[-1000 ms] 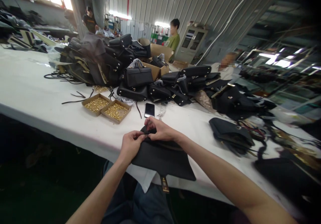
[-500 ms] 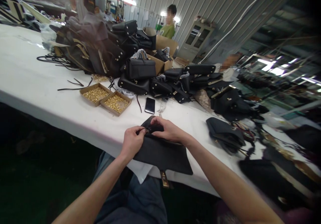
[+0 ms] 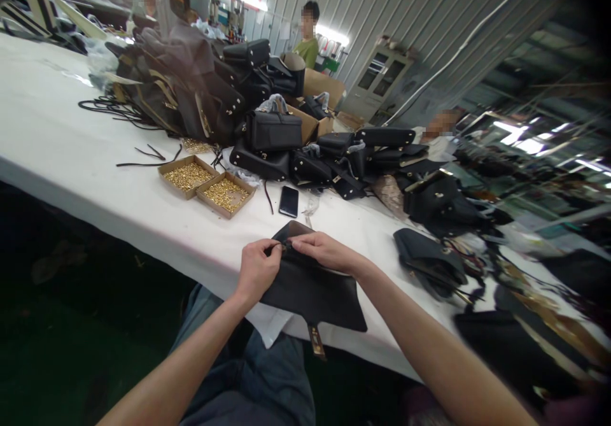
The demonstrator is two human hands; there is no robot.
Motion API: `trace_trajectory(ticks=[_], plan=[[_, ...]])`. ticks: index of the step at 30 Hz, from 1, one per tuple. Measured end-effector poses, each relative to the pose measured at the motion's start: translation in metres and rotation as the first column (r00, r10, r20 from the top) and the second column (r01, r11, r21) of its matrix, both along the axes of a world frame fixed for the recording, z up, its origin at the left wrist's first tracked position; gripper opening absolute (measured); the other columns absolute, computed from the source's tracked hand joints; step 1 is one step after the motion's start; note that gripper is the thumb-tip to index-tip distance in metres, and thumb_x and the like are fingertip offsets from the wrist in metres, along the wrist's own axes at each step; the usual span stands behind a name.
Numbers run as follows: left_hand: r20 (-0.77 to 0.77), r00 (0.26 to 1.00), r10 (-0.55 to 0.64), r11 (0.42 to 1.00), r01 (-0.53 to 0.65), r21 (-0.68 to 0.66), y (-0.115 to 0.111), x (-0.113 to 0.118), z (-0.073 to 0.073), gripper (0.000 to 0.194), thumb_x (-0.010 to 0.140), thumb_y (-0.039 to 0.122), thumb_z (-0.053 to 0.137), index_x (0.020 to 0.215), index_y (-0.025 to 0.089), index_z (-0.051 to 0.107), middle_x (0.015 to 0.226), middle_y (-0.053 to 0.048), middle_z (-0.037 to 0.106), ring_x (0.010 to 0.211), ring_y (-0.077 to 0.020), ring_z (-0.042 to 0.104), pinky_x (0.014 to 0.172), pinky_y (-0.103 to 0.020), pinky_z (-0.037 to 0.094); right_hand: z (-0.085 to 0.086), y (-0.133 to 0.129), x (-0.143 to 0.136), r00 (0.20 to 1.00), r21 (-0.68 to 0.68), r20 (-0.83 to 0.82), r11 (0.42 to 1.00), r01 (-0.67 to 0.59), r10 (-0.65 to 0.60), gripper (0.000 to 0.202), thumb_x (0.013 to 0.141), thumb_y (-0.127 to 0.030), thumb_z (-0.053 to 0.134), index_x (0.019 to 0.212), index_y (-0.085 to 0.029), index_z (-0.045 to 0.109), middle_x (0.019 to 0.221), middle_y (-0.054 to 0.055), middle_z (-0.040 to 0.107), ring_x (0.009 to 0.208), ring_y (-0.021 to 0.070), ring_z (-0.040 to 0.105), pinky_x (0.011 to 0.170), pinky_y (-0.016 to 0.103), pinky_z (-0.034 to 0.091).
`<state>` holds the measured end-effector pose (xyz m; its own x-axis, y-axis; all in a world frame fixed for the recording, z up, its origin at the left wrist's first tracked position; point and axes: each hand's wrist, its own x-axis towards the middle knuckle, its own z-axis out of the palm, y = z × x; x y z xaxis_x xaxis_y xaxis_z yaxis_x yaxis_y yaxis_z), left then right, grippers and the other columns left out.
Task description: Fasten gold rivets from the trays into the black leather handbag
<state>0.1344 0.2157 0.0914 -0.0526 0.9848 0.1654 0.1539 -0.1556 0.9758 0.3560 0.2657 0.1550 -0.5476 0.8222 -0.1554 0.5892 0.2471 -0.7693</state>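
A black handbag (image 3: pixel 317 292) lies at the table's front edge, its flap spread toward me and a gold-coloured clasp piece (image 3: pixel 316 340) hanging over the edge. My left hand (image 3: pixel 260 267) is closed, thumb and forefinger pinched at the bag's upper left part. Across from it, my right hand (image 3: pixel 329 252) is closed too, its fingertips meeting at the same spot from the right. Whatever small piece sits between the fingertips is too small and dark to make out. The right palm covers part of the bag behind the flap.
Two cardboard trays (image 3: pixel 225 195) of small gold-coloured fittings stand on the white table (image 3: pixel 119 203), left of a phone (image 3: pixel 289 202). Black handbags (image 3: pixel 274 130) are heaped along the back. Another black bag (image 3: pixel 427 260) lies to the right. A person in a green top (image 3: pixel 307 50) is beyond.
My right hand's fingers, arched and apart before, have come together at the bag by the left fingertips. The view has shifted slightly. The bag remains at the table edge.
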Motion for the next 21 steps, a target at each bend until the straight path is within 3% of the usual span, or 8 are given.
trace_trajectory(ticks=[2,4,8,14,21], plan=[[0.005,1.0,0.003,1.0,-0.003,0.005,0.0,0.0,0.0,0.021,0.095,0.027,0.066,0.089,0.021,0.086,0.087,-0.005,0.083,0.08,-0.0224,0.074,0.078,-0.032,0.053,0.002,-0.002,0.002,0.999,0.049,0.034,0.999,-0.013,0.012,0.042,0.102,-0.051,0.072,0.136,-0.028,0.077,0.134,0.006,0.077,0.127,0.0326,0.068,0.115,0.047,0.051],[0.005,1.0,0.008,1.0,-0.008,0.009,0.001,0.0,0.0,0.022,0.096,0.027,0.066,0.09,0.021,0.086,0.087,-0.004,0.083,0.079,-0.0219,0.074,0.077,-0.032,0.053,0.002,-0.005,0.002,0.999,0.09,0.038,0.996,-0.011,0.008,0.044,0.1,-0.047,0.075,0.139,-0.028,0.075,0.138,0.007,0.075,0.128,0.0319,0.068,0.117,0.048,0.049],[0.006,1.0,0.007,1.0,-0.007,0.01,0.002,0.001,-0.002,0.022,0.095,0.026,0.065,0.088,0.02,0.085,0.083,-0.004,0.082,0.077,-0.0211,0.073,0.073,-0.03,0.051,-0.002,-0.011,-0.006,1.0,0.131,-0.003,0.991,0.0,0.001,0.03,0.104,-0.044,0.07,0.124,-0.024,0.079,0.119,0.006,0.079,0.111,0.0279,0.071,0.104,0.043,0.053],[0.043,0.999,-0.029,0.999,0.031,-0.032,0.007,0.0,-0.006,0.024,0.094,0.026,0.065,0.085,0.019,0.086,0.08,-0.003,0.081,0.076,-0.0206,0.072,0.072,-0.029,0.05,-0.009,-0.009,-0.02,0.997,0.117,-0.042,0.99,0.075,-0.071,0.039,0.089,-0.049,0.086,0.115,-0.021,0.076,0.109,0.004,0.077,0.098,0.024,0.069,0.092,0.037,0.053],[0.055,0.997,-0.063,0.997,0.065,-0.033,0.008,-0.003,-0.009,0.027,0.094,0.028,0.063,0.08,0.018,0.084,0.076,-0.001,0.078,0.074,-0.0192,0.069,0.07,-0.027,0.048,-0.007,-0.004,-0.024,0.999,0.128,0.035,0.991,0.031,-0.036,0.03,0.1,-0.049,0.072,0.099,-0.02,0.079,0.087,0.0,0.07,0.08,0.0194,0.06,0.071,0.031,0.044]])
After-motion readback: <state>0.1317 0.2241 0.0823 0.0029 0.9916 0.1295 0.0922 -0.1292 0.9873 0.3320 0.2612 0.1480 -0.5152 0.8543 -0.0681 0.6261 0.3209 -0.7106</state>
